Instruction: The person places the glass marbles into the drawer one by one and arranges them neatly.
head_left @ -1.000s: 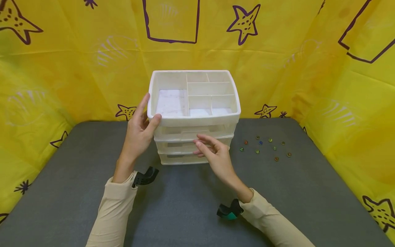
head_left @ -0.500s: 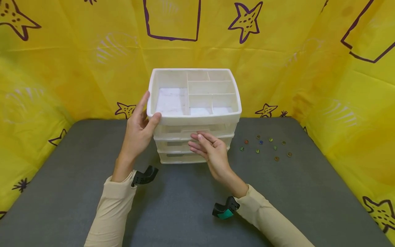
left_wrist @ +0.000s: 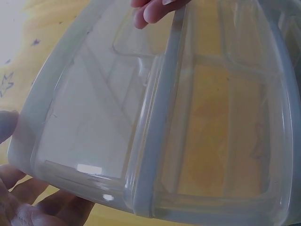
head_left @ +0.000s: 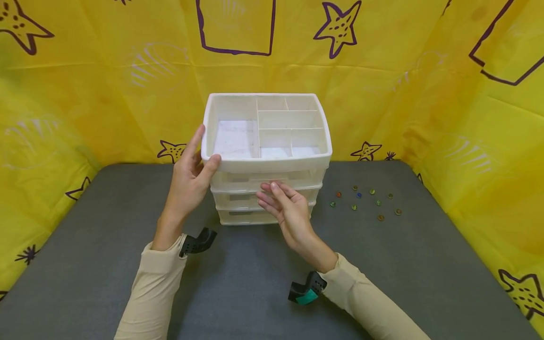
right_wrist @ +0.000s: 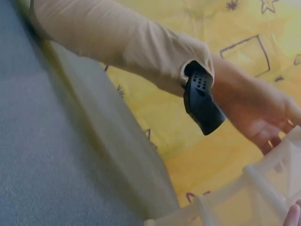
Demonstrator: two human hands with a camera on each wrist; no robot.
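A white plastic drawer organizer (head_left: pixel 276 165) with a divided top tray and three clear drawers stands mid-table. My left hand (head_left: pixel 189 182) grips its upper left corner, thumb on the front rim and fingers along the side. In front of the top drawer (head_left: pixel 238 181) is my right hand (head_left: pixel 293 212), its fingers loosely bent near the drawer's lower lip. The left wrist view has the right fingertips (left_wrist: pixel 155 12) over that lip (left_wrist: pixel 160 108); whether they touch it I cannot tell. All the drawers look pushed in.
Several small round coloured pieces, like glass marbles, among them a blue one (head_left: pixel 359 195), lie right of the organizer on the grey table (head_left: pixel 246 293). Yellow patterned cloth (head_left: pixel 127 94) hangs behind and at both sides. A black wrist camera (head_left: pixel 197 242) sits at the left cuff.
My right hand has shifted a little to the left across the drawer fronts, its fingers spreading slightly. The left hand keeps its grip, and the organizer stays in place.
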